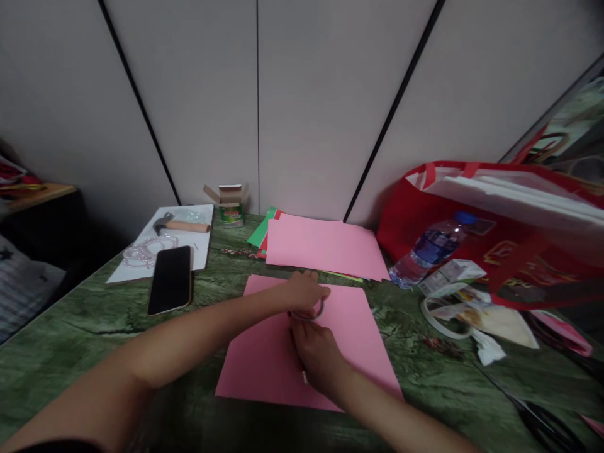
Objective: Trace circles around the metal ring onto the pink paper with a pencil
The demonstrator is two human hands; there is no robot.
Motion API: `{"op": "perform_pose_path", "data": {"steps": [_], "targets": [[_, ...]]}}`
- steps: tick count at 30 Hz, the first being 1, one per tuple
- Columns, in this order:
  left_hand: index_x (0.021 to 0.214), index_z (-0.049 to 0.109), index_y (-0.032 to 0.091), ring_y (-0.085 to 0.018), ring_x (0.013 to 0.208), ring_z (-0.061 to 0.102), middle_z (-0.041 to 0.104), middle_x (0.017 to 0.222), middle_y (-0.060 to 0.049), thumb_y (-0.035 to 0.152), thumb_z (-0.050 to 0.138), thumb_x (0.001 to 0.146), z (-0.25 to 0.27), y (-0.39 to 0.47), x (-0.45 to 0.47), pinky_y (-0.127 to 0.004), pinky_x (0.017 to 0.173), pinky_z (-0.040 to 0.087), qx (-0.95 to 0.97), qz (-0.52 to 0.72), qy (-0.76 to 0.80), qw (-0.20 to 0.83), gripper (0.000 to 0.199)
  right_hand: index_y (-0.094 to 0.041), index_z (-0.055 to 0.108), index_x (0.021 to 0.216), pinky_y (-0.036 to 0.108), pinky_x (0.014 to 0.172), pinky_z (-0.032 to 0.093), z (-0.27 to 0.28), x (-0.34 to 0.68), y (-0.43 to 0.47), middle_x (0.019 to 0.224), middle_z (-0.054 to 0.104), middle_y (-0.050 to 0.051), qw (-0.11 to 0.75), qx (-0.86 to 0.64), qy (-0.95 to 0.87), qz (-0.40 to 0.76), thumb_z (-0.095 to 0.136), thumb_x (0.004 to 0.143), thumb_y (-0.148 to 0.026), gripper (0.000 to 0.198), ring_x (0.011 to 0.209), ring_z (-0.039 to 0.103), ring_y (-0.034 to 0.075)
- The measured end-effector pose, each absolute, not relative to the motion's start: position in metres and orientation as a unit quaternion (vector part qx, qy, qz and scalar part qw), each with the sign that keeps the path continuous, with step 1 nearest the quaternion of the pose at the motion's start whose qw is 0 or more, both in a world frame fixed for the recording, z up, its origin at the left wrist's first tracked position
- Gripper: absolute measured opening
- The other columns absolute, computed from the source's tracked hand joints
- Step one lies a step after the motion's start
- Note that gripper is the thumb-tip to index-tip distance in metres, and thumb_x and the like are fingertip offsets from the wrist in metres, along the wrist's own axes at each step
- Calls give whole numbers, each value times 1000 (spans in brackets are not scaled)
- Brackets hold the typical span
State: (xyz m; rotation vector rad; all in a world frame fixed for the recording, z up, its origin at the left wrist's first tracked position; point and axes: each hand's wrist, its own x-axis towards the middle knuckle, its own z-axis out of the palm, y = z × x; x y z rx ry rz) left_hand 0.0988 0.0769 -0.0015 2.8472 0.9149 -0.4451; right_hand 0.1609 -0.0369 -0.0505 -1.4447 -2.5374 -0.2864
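A sheet of pink paper (pixel 264 352) lies flat on the green table in front of me. My left hand (pixel 304 292) reaches across it and holds a round ring (pixel 315 314) against the paper, fingers curled over its edge. Just below, my right hand (pixel 318 352) is closed round a slim pen (pixel 304 376); its back end shows beside the palm. The pen's tip is hidden by my fingers, close to the ring's near edge.
Behind lies a pink paper stack (pixel 325 245). Left are a phone (pixel 170 280), a hammer (pixel 189 225) on a white board and an opened small box (pixel 231 207). Right are a water bottle (pixel 429 248), a red bag (pixel 401 207), a tape roll (pixel 446 330) and scissors (pixel 542 418).
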Motion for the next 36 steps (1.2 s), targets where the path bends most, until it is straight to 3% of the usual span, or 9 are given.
{"op": "perform_pose_path", "data": {"steps": [6, 10, 20, 27, 36], "targets": [[106, 56, 26, -29, 102, 51, 51, 110, -11, 31, 70, 66, 2, 75, 99, -40, 78, 45, 941, -148, 300, 51, 42, -8, 58, 90, 28, 47, 43, -50, 154, -33, 75, 66, 13, 100, -505, -851, -102, 48, 81, -3, 15, 61, 63, 20], [105, 56, 27, -29, 104, 51, 51, 111, -10, 33, 71, 66, 0, 76, 99, -41, 79, 45, 941, -147, 300, 47, 42, -10, 58, 85, 29, 45, 43, -53, 150, -35, 74, 65, 12, 104, -504, -850, -113, 51, 74, 3, 18, 61, 62, 21], [110, 57, 28, -29, 104, 51, 52, 110, -11, 34, 67, 70, -1, 74, 96, -40, 77, 46, 943, -132, 301, 47, 41, -14, 55, 84, 28, 42, 38, -59, 168, -55, 72, 64, 9, 120, -479, -862, -118, 57, 70, 1, 20, 60, 61, 20], [109, 58, 27, -28, 102, 52, 54, 109, -11, 31, 65, 69, -1, 73, 94, -39, 76, 46, 946, -123, 297, 42, 40, -13, 52, 94, 27, 44, 38, -74, 197, -69, 69, 62, 5, 203, -459, -854, -134, 51, 80, -5, 16, 58, 59, 18], [108, 59, 26, -29, 102, 53, 55, 105, -10, 23, 61, 72, 4, 69, 92, -37, 75, 46, 946, -114, 299, 42, 37, -13, 54, 94, 26, 53, 45, -70, 216, -75, 71, 61, 5, 209, -463, -852, -125, 47, 86, -8, 12, 61, 58, 17]]}}
